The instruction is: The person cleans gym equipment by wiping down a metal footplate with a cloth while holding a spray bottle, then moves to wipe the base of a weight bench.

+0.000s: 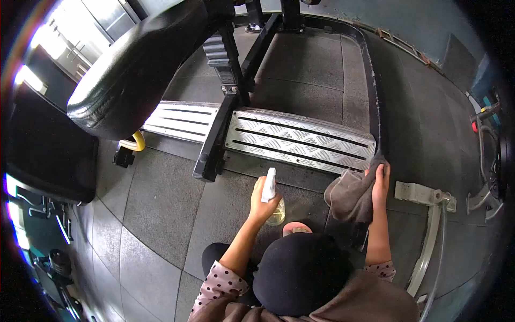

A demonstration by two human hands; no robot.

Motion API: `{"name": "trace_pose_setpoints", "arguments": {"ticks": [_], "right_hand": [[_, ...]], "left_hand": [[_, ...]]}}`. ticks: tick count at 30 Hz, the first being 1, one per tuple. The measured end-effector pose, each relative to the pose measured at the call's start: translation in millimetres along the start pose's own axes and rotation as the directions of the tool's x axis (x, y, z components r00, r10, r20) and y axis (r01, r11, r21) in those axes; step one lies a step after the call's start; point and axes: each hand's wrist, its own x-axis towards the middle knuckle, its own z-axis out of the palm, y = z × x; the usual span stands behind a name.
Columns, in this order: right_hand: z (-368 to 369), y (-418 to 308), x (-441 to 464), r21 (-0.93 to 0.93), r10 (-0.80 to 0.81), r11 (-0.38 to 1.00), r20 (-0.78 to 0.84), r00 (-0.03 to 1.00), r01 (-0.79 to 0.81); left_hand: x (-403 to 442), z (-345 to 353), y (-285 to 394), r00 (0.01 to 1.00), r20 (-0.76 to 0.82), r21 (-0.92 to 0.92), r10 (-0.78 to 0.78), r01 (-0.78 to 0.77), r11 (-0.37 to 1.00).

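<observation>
My left hand (264, 201) is wrapped round the neck of a spray bottle (276, 213) with a white trigger head and pale yellow liquid, held above the floor tiles. My right hand (380, 185) grips a grey-brown cloth (350, 198), which bunches to the left of the fingers. The cloth lies against the black curved frame tube (375, 107) at the right end of a silver diamond-plate footrest (300, 140). Black strips run along the footrest.
A black padded seat (129, 70) overhangs the upper left. The machine's black centre beam (214, 142) juts toward me between two footplates. At right stands a pale metal frame (424, 196) with a bar. A yellow handle (138, 141) shows below the seat.
</observation>
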Motion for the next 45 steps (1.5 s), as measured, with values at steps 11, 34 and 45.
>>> {"name": "trace_pose_setpoints", "arguments": {"ticks": [11,34,45], "right_hand": [[47.0,-6.5,8.0,-0.767,-0.44,0.37,0.353,0.826,0.525],[217.4,96.8,91.2,-0.384,-0.299,-0.026,0.884,0.359,0.923],[237.2,110.1,82.2,-0.391,-0.319,-0.1,0.884,0.343,0.915]], "left_hand": [[28.6,10.7,5.1,1.0,0.009,0.185,-0.021,0.019,0.983],[13.9,4.6,-40.4,0.933,-0.252,0.306,0.257,-0.176,0.936],[17.6,7.9,-37.8,0.92,-0.283,0.331,0.271,-0.172,0.928]]}}
